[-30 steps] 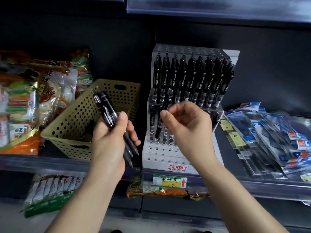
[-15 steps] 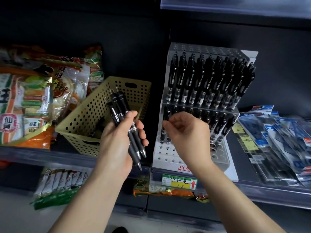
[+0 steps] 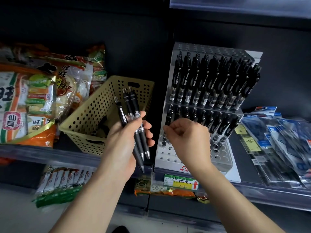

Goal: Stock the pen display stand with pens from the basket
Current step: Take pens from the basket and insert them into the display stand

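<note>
While the left hand (image 3: pixel 124 145) grips three pens (image 3: pixel 130 111), the right hand (image 3: pixel 186 137) pinches another pen (image 3: pixel 168 115); lower it straight into the stand (image 3: pixel 168 159).

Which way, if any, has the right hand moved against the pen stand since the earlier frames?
Yes. Against the display stand, the right hand has dropped and shifted left, lowering its pen.

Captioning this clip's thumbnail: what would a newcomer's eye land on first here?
Centre frame, the left hand grips three black pens in front of the yellow perforated basket. Right of it, the right hand pinches a single pen at the pen display stand, on its lower tier's left end; its upper tier is packed.
</note>
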A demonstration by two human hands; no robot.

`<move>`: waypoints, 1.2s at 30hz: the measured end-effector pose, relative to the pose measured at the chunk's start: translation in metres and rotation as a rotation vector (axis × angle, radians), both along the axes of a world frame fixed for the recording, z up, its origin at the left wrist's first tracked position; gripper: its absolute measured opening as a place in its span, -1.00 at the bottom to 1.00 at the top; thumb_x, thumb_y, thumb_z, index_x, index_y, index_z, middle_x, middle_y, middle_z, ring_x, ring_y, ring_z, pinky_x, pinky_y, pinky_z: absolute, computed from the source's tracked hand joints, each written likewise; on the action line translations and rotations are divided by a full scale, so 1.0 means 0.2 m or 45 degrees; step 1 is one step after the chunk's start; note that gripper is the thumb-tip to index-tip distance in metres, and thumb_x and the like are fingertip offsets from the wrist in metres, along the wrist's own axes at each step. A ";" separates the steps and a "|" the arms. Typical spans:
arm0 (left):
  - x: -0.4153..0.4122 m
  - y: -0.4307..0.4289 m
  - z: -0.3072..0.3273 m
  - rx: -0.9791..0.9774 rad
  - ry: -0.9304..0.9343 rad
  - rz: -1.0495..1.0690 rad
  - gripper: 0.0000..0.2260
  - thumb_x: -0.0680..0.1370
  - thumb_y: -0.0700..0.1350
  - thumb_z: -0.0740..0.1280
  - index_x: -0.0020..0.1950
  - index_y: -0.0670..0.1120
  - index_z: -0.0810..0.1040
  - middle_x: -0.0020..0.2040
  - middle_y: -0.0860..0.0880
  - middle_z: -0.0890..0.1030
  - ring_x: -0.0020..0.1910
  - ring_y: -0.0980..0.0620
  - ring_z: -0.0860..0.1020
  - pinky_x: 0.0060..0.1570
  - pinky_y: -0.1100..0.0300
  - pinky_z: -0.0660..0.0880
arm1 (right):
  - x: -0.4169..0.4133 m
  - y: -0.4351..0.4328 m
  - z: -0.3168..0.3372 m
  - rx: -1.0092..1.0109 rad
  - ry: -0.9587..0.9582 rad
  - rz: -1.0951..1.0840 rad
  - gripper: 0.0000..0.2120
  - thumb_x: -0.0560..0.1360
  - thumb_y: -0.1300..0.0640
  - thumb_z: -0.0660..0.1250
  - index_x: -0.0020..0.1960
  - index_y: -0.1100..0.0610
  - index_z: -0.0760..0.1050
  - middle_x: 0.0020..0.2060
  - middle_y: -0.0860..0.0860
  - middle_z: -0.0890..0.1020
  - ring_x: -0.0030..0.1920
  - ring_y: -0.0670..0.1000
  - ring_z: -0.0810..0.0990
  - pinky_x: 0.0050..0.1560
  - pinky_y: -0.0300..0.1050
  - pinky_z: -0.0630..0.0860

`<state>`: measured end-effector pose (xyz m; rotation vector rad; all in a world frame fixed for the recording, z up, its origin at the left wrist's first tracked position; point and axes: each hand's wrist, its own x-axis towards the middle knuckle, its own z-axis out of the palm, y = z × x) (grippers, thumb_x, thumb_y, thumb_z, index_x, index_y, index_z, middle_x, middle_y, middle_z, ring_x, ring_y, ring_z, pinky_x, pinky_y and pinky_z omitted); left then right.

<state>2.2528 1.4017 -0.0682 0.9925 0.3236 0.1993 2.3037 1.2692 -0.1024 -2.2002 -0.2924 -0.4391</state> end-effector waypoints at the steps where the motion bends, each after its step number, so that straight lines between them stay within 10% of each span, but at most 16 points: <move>1: 0.00 0.00 0.00 0.016 -0.001 -0.015 -0.81 0.58 -0.24 0.24 0.13 -0.22 0.57 -0.26 -0.12 0.57 -0.38 -0.02 0.51 -0.45 0.15 0.50 | 0.00 0.00 0.00 0.000 0.000 0.003 -0.84 0.46 0.07 0.43 -0.27 0.10 0.58 -0.51 -0.05 0.60 -0.51 -0.05 0.52 -0.41 -0.05 0.51; 23: -0.05 -0.06 0.02 0.229 -0.100 -0.522 -0.77 0.43 -0.11 0.28 -0.02 -0.23 0.56 -0.27 -0.17 0.64 -0.48 -0.02 0.50 -0.49 0.20 0.41 | -0.07 -0.11 0.28 0.953 0.590 0.641 -0.85 0.45 0.15 0.35 -0.12 0.25 0.58 -0.35 0.14 0.56 -0.42 -0.03 0.45 -0.49 -0.24 0.32; 36: 0.01 -0.04 -0.04 0.438 -0.007 -0.037 -0.83 0.53 -0.09 0.27 -0.02 -0.11 0.62 -0.04 -0.07 0.68 -0.02 0.00 0.63 -0.04 0.10 0.57 | -0.06 -0.14 0.30 0.620 -0.036 0.211 -0.84 0.39 0.10 0.48 -0.25 0.12 0.54 -0.39 0.01 0.60 -0.38 -0.09 0.51 -0.38 -0.25 0.44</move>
